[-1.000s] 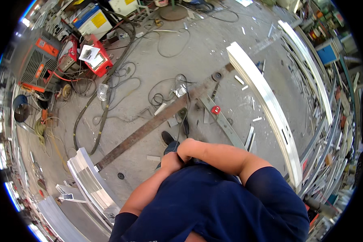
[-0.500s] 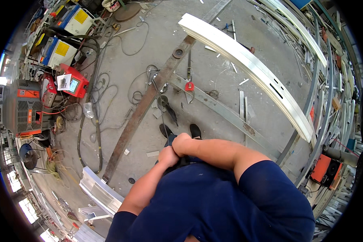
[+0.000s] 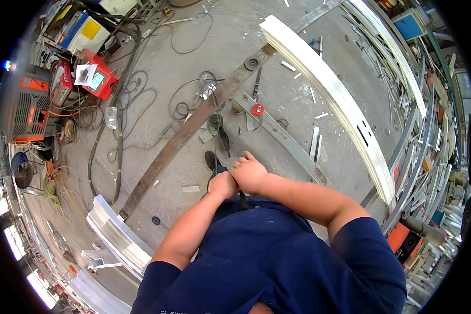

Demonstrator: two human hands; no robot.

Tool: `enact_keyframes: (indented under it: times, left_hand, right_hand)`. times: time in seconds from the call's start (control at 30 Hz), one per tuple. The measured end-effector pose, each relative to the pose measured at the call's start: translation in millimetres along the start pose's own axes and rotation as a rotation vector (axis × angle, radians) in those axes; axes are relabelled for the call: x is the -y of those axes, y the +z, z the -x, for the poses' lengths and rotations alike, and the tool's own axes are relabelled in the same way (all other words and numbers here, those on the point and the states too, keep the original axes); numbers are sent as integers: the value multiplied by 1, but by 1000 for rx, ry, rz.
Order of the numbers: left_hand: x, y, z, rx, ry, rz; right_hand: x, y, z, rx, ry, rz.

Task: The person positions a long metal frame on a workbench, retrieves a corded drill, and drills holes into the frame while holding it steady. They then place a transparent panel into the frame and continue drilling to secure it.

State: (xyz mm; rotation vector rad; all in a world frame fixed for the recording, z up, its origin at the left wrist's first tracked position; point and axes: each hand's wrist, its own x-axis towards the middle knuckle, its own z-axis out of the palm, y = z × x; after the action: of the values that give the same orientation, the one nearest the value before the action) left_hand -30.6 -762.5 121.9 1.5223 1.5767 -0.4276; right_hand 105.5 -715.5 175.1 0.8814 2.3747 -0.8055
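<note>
While left hand (image 3: 223, 186) and right hand (image 3: 249, 171) sit close, grip unclear, a black grinder (image 3: 223, 138) lies beyond them

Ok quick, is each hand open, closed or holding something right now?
Left hand: looks curled; anything held is hidden.
Right hand: fingers partly bent, beside the left; its grip can't be told.

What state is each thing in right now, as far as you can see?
Left hand, curled, contents hidden
Right hand, partly curled, contents hidden
Tape measure, resting on the green beam
Grinder, lying near the rusty beam
White bar, lying over the rusty beam
Red machine, screen lit
</note>
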Motion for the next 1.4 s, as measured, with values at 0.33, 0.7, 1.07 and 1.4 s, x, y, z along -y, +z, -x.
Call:
enact_keyframes:
  times: [0.33, 0.7, 1.07, 1.4]
  left_hand:
    - [46, -14, -24, 59, 22, 188]
    - [45, -105, -11, 81, 40, 18]
    - [166, -58, 25, -194, 21, 480]
    - [170, -26, 126, -443, -110, 594]
  right_hand:
    - [7, 12, -65, 135, 20, 52]
    - [9, -18, -72, -115, 71, 92]
    - [-123, 18, -69, 94, 515, -813]
    - [-167, 76, -119, 175, 461, -928]
